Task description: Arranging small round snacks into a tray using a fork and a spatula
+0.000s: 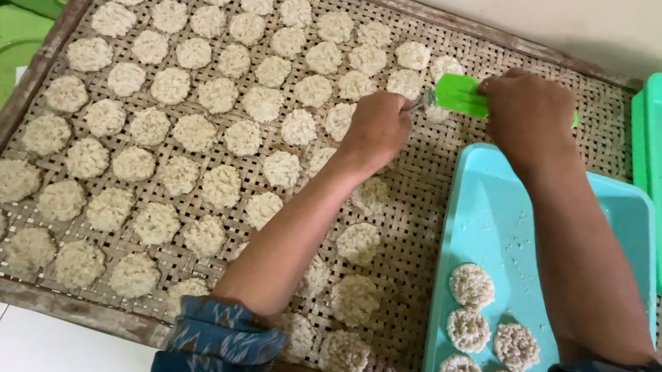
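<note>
Five rice cakes lie at the near end of the turquoise tray. Farther off, over the woven rack's far edge, the right hand grips a green spatula; the left hand, just beside its blade, pinches a fork.

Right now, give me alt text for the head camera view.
Two hands work over a woven bamboo tray of round rice cakes: the right hand holds a green spatula, the left hand a small tool. A turquoise tray holds five more.
</note>
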